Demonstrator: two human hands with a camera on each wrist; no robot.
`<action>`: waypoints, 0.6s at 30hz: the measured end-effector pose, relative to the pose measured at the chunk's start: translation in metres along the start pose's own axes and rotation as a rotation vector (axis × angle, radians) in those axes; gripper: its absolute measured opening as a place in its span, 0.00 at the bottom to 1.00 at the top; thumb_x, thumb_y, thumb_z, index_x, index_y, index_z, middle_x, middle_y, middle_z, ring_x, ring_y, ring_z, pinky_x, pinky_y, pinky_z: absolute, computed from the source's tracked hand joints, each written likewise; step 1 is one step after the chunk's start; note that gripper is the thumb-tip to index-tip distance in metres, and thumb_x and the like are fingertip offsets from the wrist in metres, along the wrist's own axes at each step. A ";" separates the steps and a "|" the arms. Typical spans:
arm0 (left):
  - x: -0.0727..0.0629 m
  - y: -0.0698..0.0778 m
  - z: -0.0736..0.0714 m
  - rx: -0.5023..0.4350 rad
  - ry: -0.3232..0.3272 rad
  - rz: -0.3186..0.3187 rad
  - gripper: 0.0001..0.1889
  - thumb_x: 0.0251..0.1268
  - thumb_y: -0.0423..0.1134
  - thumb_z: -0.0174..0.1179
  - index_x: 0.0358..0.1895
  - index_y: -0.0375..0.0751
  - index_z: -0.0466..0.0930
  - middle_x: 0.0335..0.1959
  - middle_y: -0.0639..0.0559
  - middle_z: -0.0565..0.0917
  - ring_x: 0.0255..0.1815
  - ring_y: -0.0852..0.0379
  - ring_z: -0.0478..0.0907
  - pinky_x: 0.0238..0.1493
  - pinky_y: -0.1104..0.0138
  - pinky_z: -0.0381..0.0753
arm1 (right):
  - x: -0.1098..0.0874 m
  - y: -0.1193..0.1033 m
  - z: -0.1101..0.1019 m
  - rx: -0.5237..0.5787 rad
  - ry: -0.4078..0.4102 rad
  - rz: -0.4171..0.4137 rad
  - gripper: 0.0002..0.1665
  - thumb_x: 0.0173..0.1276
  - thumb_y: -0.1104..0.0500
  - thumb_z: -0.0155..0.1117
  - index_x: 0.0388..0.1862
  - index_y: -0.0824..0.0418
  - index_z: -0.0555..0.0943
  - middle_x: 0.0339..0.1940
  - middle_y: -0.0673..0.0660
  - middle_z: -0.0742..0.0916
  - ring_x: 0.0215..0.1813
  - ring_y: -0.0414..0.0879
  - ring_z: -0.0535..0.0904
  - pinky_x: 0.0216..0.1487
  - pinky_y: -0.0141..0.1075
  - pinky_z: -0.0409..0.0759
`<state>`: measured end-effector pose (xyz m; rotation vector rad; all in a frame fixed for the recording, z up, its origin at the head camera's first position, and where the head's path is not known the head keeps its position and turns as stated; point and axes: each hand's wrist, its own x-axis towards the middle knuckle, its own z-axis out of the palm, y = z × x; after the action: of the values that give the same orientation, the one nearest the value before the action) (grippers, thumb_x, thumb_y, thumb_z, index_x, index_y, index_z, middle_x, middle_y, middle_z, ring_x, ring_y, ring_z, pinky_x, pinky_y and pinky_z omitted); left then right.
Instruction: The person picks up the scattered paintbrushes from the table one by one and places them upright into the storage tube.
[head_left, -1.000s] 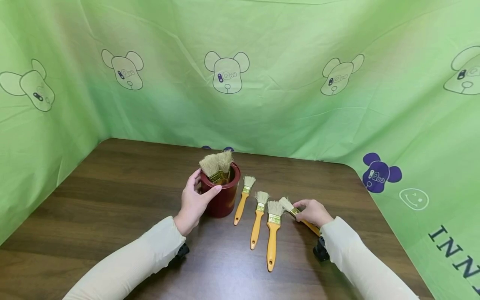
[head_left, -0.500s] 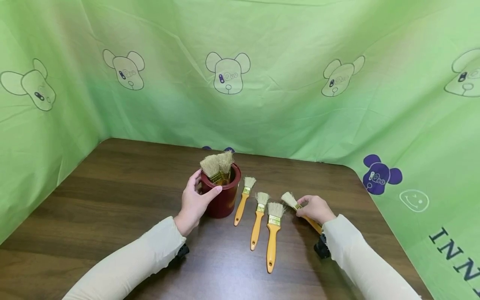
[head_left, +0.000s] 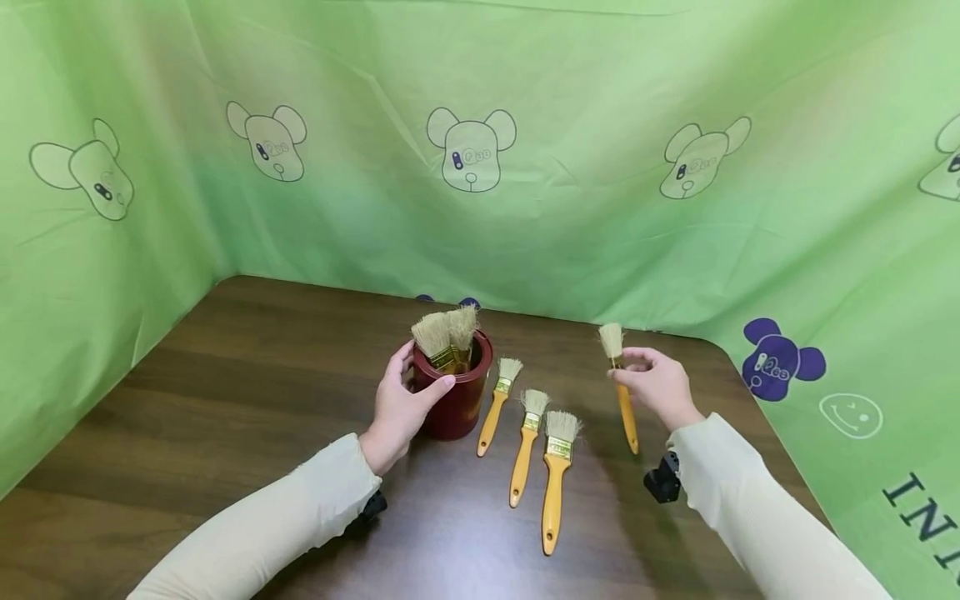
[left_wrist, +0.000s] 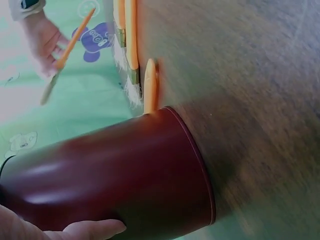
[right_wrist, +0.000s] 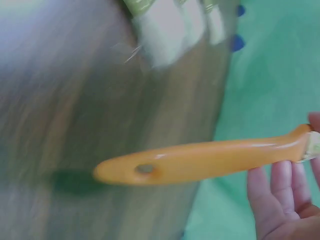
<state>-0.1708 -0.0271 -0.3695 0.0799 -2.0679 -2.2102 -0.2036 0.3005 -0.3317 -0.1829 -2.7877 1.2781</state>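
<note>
In the head view my left hand (head_left: pixel 401 408) grips the near left side of a dark red pot (head_left: pixel 454 408), thumb at its rim. Paintbrushes (head_left: pixel 444 337) stand in the pot with pale bristles up. My right hand (head_left: pixel 660 385) pinches a paintbrush (head_left: pixel 626 408) near its metal band, lifted off the table with bristles up. Its orange handle (right_wrist: pixel 200 162) crosses the right wrist view. Between the hands lie a small paintbrush (head_left: pixel 494 411) nearest the pot, a second paintbrush (head_left: pixel 525 450), and a wider paintbrush (head_left: pixel 553 492), all bristles away from me.
The brown wooden table (head_left: pixel 247 375) has rounded far corners. A green printed cloth (head_left: pixel 570 225) hangs behind it and along both sides. Black wrist cameras sit under the sleeves, one wrist camera (head_left: pixel 663 479) visible at the right.
My right hand has lifted its paintbrush off the table, moved right and away from me, and turned it upright. The left hand keeps its grip on the pot. The view has shifted slightly.
</note>
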 end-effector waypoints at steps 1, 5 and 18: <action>0.000 0.000 0.000 0.002 -0.001 0.002 0.41 0.55 0.33 0.68 0.72 0.37 0.57 0.66 0.39 0.67 0.66 0.43 0.65 0.63 0.51 0.67 | 0.000 -0.005 0.002 0.043 0.019 0.007 0.29 0.60 0.61 0.67 0.59 0.72 0.73 0.35 0.56 0.82 0.30 0.33 0.75 0.34 0.35 0.82; 0.000 0.000 0.000 0.019 0.002 0.001 0.41 0.55 0.33 0.68 0.72 0.37 0.57 0.66 0.39 0.67 0.66 0.43 0.64 0.64 0.51 0.66 | -0.005 -0.025 0.015 0.210 0.118 0.033 0.29 0.62 0.63 0.64 0.60 0.71 0.70 0.35 0.52 0.76 0.28 0.31 0.74 0.32 0.31 0.82; 0.000 0.002 0.002 -0.017 0.014 -0.018 0.40 0.55 0.31 0.68 0.71 0.39 0.58 0.64 0.39 0.69 0.64 0.42 0.66 0.62 0.50 0.68 | -0.015 -0.074 0.050 0.542 0.473 -0.152 0.19 0.58 0.70 0.64 0.48 0.66 0.71 0.30 0.50 0.75 0.30 0.33 0.74 0.28 0.23 0.77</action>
<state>-0.1706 -0.0247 -0.3671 0.1119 -2.0490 -2.2305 -0.1999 0.2131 -0.3077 -0.2002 -1.9554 1.6341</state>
